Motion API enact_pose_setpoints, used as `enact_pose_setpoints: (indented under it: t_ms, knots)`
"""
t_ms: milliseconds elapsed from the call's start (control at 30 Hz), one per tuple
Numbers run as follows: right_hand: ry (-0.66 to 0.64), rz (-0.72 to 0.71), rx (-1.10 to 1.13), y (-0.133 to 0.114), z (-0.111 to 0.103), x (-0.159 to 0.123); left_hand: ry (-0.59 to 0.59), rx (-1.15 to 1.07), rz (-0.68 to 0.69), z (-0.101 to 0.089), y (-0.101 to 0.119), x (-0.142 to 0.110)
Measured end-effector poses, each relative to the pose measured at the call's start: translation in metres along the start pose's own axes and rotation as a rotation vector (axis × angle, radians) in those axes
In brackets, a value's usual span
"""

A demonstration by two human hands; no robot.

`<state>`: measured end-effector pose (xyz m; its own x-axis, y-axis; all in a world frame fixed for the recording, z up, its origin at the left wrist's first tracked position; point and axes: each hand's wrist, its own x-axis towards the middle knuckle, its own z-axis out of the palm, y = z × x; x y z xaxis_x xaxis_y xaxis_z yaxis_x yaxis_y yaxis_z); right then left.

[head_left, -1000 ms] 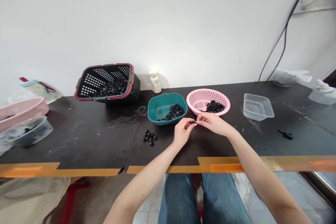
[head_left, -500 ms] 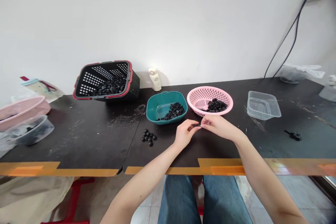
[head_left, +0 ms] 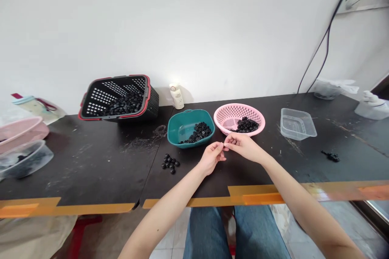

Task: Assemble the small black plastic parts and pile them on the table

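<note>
My left hand (head_left: pixel 212 157) and my right hand (head_left: pixel 241 145) meet fingertip to fingertip over the table, just in front of the baskets. Both are pinched closed; whatever lies between the fingertips is too small and covered to name. Behind my left hand sits a teal basin (head_left: pixel 179 129) with small black ring-like parts (head_left: pixel 199 131) in it. A pink perforated basket (head_left: pixel 223 119), holding a heap of black parts (head_left: pixel 246 124), stands right behind my right hand. To the left of my left hand lies a small group of round black pieces (head_left: pixel 170 163).
A dark basket with a red rim (head_left: pixel 153 99) holds many black pieces at the back left, beside a white bottle (head_left: pixel 176 96). A clear plastic tub (head_left: pixel 298 124) and a small black clump (head_left: pixel 331 156) are on the right. Orange tape (head_left: pixel 194 202) runs along the table's front edge.
The view has shifted slightly. My fingertips are now closer together, and the small dark piece that showed between them is mostly covered.
</note>
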<state>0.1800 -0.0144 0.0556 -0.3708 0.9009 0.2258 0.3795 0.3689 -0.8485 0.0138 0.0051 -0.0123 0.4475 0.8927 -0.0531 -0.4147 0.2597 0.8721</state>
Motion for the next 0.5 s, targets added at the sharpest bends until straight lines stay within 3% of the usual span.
enact_pose_setpoints:
  t_ms: [100, 167, 300, 400, 500]
  knots:
    - [-0.094, 0.003, -0.014, -0.001, -0.021, 0.011, -0.013, -0.176, -0.084, -0.001, 0.004, -0.001]
    - [-0.137, 0.089, -0.08, 0.006, -0.046, 0.029, 0.01, -0.237, -0.11, -0.001, 0.008, -0.001]
    - [0.077, 0.322, -0.547, 0.028, -0.092, 0.078, 0.044, -0.269, -0.102, -0.002, 0.016, -0.002]
    - [0.09, 0.359, -0.674, 0.04, -0.099, 0.104, 0.024, -0.265, -0.089, -0.003, 0.018, -0.002]
    - [0.073, 0.349, -0.743, 0.045, -0.087, 0.114, -0.017, -0.241, -0.075, -0.004, 0.017, -0.002]
